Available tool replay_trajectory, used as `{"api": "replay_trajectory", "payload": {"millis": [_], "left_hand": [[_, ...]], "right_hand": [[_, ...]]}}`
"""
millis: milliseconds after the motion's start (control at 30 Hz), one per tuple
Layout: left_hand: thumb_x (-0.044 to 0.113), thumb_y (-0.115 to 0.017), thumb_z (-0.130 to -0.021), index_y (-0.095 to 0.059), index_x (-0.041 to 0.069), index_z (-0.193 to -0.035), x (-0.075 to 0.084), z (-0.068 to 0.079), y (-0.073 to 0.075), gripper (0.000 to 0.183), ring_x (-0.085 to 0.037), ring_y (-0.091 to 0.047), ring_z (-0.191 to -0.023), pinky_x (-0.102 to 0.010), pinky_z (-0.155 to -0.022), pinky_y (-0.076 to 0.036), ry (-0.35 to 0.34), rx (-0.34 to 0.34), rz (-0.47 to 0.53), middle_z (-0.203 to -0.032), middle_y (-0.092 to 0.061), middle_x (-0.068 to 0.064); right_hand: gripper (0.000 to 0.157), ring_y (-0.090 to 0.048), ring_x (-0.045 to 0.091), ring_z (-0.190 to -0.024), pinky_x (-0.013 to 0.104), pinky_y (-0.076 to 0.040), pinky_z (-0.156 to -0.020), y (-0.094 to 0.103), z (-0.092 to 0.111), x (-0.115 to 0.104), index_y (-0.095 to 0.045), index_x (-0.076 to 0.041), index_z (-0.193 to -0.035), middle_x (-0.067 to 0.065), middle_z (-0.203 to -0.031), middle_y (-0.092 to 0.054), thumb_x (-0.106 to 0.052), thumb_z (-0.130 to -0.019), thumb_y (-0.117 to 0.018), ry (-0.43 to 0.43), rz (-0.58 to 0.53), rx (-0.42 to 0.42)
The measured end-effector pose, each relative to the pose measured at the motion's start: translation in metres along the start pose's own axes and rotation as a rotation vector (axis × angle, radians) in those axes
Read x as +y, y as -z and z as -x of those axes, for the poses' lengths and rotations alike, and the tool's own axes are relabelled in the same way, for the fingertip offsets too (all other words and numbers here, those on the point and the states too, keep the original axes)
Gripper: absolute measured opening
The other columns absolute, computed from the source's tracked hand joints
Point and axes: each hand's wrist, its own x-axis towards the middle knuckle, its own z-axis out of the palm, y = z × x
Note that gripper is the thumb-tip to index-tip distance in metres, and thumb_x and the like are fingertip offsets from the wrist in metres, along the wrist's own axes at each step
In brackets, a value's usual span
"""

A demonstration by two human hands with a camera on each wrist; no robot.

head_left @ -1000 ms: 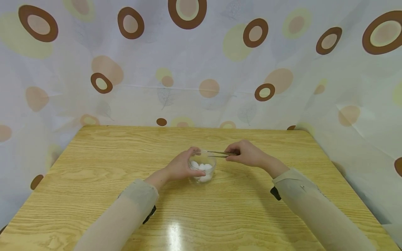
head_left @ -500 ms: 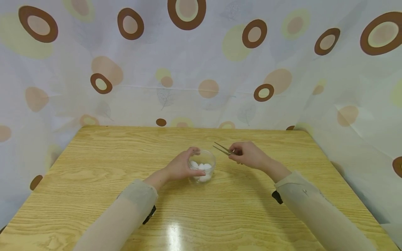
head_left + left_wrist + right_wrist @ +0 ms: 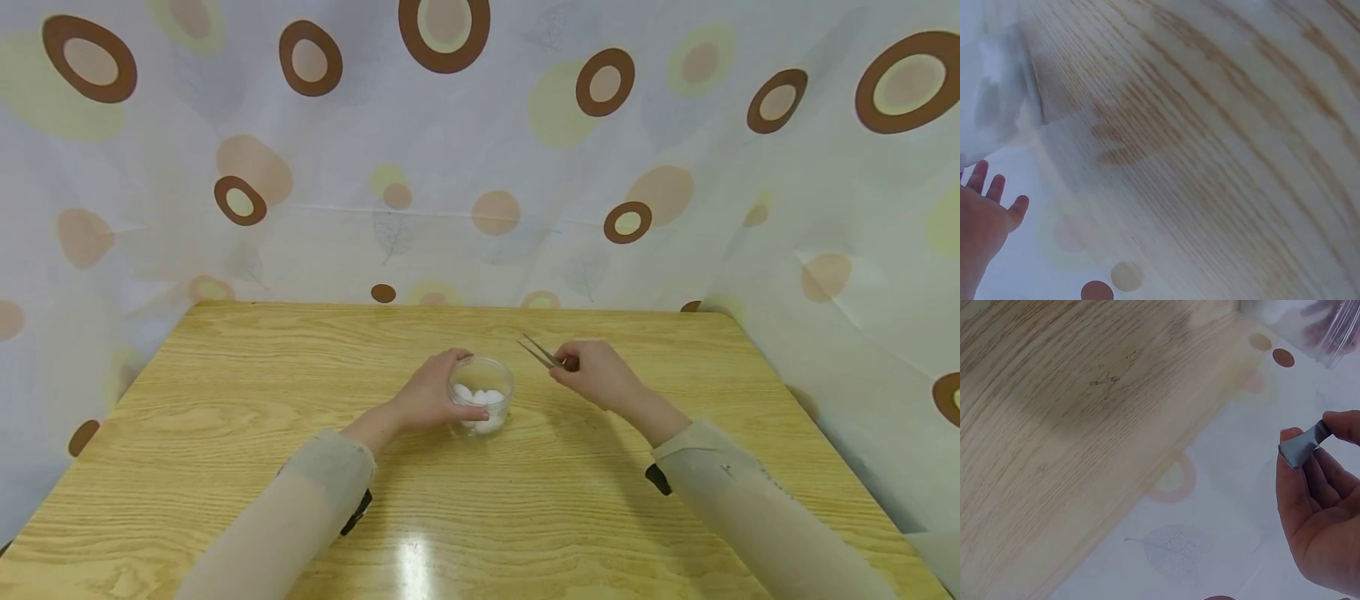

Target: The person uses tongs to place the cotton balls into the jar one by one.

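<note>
My left hand (image 3: 435, 392) grips the side of a clear round tub (image 3: 504, 406), its thumb across the front. Several smooth white rounded pieces (image 3: 492, 397) lie inside, their exact kind not clear. In the left wrist view, the fingers of the left hand (image 3: 988, 215) appear beside the blurred tub (image 3: 997, 94). To the right of the tub, my right hand (image 3: 600, 375) pinches metal tweezers (image 3: 542, 353) in the air. The two tips stand apart with nothing between them. From the right wrist, the broad rear end of the tweezers (image 3: 1302, 447) shows between thumb and fingers.
A wood-grain table (image 3: 300, 358) lies under both hands. Behind it and along the sides hangs a pale curtain (image 3: 442, 167) with brown, peach and yellow rounded shapes.
The tweezers have moved from over the tub's rim to the right and away, turning so their tips point up and left. My left hand stays on the tub.
</note>
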Motion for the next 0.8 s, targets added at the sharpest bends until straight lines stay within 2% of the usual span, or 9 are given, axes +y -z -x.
{"api": "replay_trajectory", "payload": {"millis": [267, 467, 667, 800], "left_hand": [[0.043, -0.076, -0.071, -0.041, 0.009, -0.135, 0.001, -0.003, 0.002, 0.08, -0.031, -0.035, -0.133, -0.05, -0.11, -0.028, -0.009, 0.035, -0.045, -0.14, -0.043, -0.01], [0.043, -0.074, -0.074, -0.04, 0.01, -0.136, 0.0, -0.006, 0.004, 0.079, -0.03, -0.034, -0.133, -0.049, -0.109, -0.029, -0.001, 0.027, -0.077, -0.141, -0.041, -0.009], [0.045, -0.073, -0.074, -0.039, 0.008, -0.137, -0.003, -0.008, 0.008, 0.08, -0.031, -0.034, -0.133, -0.049, -0.109, -0.029, 0.012, 0.032, -0.104, -0.142, -0.04, -0.011], [0.046, -0.072, -0.075, -0.038, 0.009, -0.138, -0.004, -0.009, 0.01, 0.081, -0.032, -0.032, -0.134, -0.05, -0.11, -0.028, 0.036, 0.027, -0.101, -0.144, -0.038, -0.011]], "right_hand": [[0.021, -0.052, 0.011, -0.058, 0.024, -0.043, -0.055, -0.003, -0.001, -0.005, -0.066, 0.0, -0.1, 0.009, -0.08, -0.066, -0.016, -0.088, -0.059, -0.045, 0.025, 0.026], [0.027, -0.061, 0.015, -0.065, 0.028, -0.05, -0.058, -0.007, -0.003, -0.008, -0.064, 0.006, -0.105, 0.018, -0.089, -0.068, -0.014, -0.089, -0.058, -0.09, 0.005, 0.034], [0.03, -0.062, 0.016, -0.064, 0.028, -0.051, -0.056, -0.013, -0.007, -0.006, -0.063, 0.007, -0.107, 0.019, -0.094, -0.068, -0.016, -0.089, -0.058, -0.19, -0.036, 0.014], [0.032, -0.063, 0.016, -0.062, 0.028, -0.053, -0.057, -0.019, -0.013, -0.005, -0.062, 0.007, -0.111, 0.023, -0.104, -0.067, -0.016, -0.089, -0.058, -0.243, -0.037, -0.014]]}}
